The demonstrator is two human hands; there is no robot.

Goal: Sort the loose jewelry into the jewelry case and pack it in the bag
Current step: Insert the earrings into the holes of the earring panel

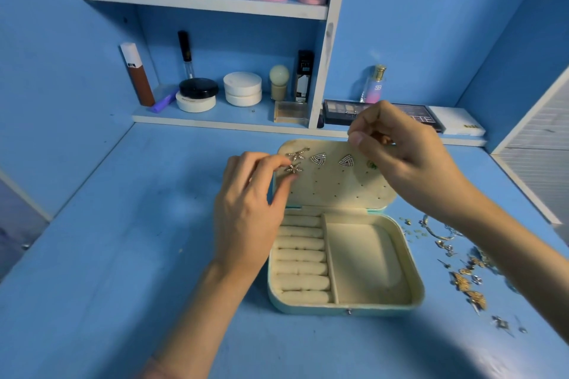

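first, nearest: open jewelry case (412, 258) flat on the tabletop (147, 224), its ring rolls (303, 258) and side compartment bare. loose jewelry (465, 281) lies scattered just right of it, handy to the right arm. further back, left hand (246, 206), grip closed in a fingertip pinch on a star earring (294, 168) at the lid panel (338, 188), likely seating its post beside its twin (298, 154); two triangle earrings (318, 159) already pinned in that row. right hand (409, 157) over the lid's far edge, grip pinched on a small gold piece (383, 140), perhaps a backing. cosmetics shelf (234, 116) behind. no bag in view.
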